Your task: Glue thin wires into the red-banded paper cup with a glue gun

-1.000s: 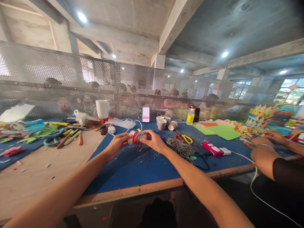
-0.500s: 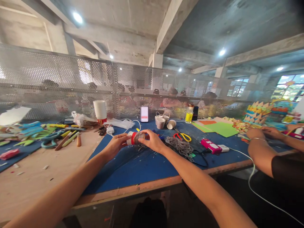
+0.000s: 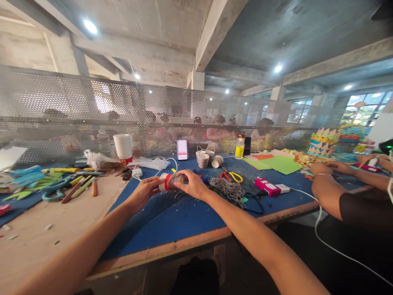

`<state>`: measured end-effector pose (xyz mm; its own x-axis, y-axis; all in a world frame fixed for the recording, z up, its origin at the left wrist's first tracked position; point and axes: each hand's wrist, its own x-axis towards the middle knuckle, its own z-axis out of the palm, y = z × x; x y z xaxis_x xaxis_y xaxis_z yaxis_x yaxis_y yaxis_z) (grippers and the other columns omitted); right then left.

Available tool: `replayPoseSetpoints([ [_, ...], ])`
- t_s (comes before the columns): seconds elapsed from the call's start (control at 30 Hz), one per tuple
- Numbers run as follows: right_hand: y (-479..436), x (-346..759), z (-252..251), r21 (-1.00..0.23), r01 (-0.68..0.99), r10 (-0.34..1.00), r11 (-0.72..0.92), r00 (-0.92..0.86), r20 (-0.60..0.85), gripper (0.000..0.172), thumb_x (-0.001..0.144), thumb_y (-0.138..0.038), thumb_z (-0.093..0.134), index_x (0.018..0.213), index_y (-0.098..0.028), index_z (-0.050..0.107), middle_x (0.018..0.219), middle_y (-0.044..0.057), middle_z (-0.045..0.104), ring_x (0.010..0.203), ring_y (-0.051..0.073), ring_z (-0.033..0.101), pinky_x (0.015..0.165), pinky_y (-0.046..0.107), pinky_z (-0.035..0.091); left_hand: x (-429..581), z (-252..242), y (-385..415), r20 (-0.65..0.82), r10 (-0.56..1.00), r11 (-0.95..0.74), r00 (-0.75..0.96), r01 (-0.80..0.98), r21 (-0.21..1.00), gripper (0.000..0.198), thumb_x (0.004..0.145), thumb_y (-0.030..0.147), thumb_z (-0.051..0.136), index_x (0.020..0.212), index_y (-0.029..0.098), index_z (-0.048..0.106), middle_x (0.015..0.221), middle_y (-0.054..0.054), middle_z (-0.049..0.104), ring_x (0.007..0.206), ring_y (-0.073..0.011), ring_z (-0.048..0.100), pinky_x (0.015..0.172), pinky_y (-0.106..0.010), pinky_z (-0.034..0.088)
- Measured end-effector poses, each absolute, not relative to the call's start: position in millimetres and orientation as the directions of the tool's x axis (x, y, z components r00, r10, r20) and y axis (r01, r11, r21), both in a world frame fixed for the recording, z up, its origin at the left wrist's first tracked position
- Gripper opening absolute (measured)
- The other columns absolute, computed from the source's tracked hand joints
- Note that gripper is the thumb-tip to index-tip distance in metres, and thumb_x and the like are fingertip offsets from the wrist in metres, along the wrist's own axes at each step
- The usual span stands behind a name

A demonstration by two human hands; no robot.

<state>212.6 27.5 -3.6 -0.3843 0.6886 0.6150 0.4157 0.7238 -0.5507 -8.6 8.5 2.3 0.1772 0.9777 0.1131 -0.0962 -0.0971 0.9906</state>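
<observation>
A red and white paper cup [image 3: 167,182], partly wrapped with grey cord, lies on its side between my hands above the blue mat [image 3: 147,229]. My left hand [image 3: 146,189] is closed on its white end, fingers along the side. My right hand [image 3: 193,184] is closed around the corded end, thumb and fingers on the wrapping; whether it also pinches the cord is hidden. Right of my right hand lies a loose heap of grey cord [image 3: 229,190]. Scissors with yellow and red handles [image 3: 236,177] rest just behind that heap.
Small cord-wrapped cups [image 3: 202,160] stand behind my hands near a propped phone [image 3: 182,150]. Stacked paper cups [image 3: 123,145], teal scissors [image 3: 52,190] and tools lie left. A yellow-labelled bottle [image 3: 240,147], green paper [image 3: 284,164] and a pink power strip [image 3: 266,187] are right, beside another person's arms [image 3: 325,188].
The view has swung slightly to the right, so the table's things sit further left. Both hands keep hold of the cup, which has changed little.
</observation>
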Motion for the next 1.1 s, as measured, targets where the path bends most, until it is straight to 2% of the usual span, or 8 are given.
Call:
replayPoseSetpoints([
  [0.57,29.9,212.1,-7.9,-0.479,0.47,0.659,0.742,-0.377,0.651,0.042,0.083,-0.045,0.067,0.117,-0.022,0.059,0.115,0.007,0.062,0.097,0.018,0.062,0.089,0.033,0.049,-10.6,-1.3,11.7,0.107,0.978,-0.086,0.178,-0.119,0.989,0.022,0.07,0.035,0.077,0.074,0.017,0.066,0.079,-0.003,0.069,0.075,-0.0173,0.063,0.074,-0.029,0.048],
  [0.73,27.9,212.7,-5.7,-0.474,0.465,0.653,0.747,-0.379,0.656,0.042,0.083,-0.044,0.067,0.118,-0.022,0.059,0.114,0.007,0.062,0.097,0.018,0.063,0.089,0.033,0.05,-8.3,1.9,7.4,0.123,0.977,-0.109,0.176,-0.09,0.99,0.024,0.071,0.037,0.076,0.078,0.015,0.069,0.083,-0.005,0.07,0.078,-0.0181,0.063,0.078,-0.03,0.048],
  [0.97,28.8,214.3,-5.8,-0.438,0.485,0.636,0.757,-0.393,0.664,0.041,0.084,-0.044,0.066,0.118,-0.022,0.059,0.116,0.008,0.061,0.101,0.019,0.062,0.091,0.034,0.049,-7.7,2.8,6.3,0.152,0.973,-0.146,0.172,-0.048,0.988,0.023,0.071,0.038,0.074,0.072,0.016,0.069,0.077,-0.004,0.068,0.074,-0.0175,0.062,0.078,-0.03,0.048],
  [1.1,28.2,215.6,-4.5,-0.426,0.503,0.638,0.752,-0.395,0.661,0.04,0.084,-0.042,0.065,0.118,-0.021,0.059,0.115,0.008,0.062,0.1,0.019,0.062,0.091,0.034,0.048,-6.8,2.2,5.9,0.165,0.971,-0.169,0.173,0.005,0.986,0.028,0.074,0.042,0.071,0.082,0.015,0.071,0.083,-0.006,0.071,0.079,-0.0195,0.064,0.08,-0.032,0.048],
])
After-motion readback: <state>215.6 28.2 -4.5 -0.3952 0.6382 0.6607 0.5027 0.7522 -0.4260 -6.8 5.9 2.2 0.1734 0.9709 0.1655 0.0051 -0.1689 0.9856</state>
